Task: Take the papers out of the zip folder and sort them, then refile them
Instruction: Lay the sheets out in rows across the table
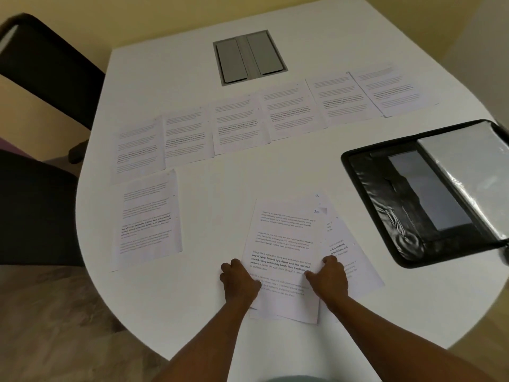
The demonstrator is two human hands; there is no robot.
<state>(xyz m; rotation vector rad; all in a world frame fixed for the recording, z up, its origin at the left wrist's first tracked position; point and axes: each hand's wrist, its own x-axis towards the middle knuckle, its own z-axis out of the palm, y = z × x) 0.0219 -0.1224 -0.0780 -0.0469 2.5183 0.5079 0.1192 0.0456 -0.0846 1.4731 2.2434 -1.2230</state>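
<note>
White paper stack [286,244] on table [206,312], left hand [239,279] and right hand [329,278] grip its edges

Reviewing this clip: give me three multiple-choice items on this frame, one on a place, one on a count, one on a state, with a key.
1. Where does the zip folder lie?
A. right of the pile
B. on the chair
C. under the far row

2. How many sheets form the far row?
A. three
B. six
D. ten

3. The zip folder is:
A. zipped shut
B. open flat
C. standing upright

Key: 1 A, it sits at the table's right edge beside the pile; 2 B, six sheets lie side by side; 3 B, its inner pockets show.
</note>
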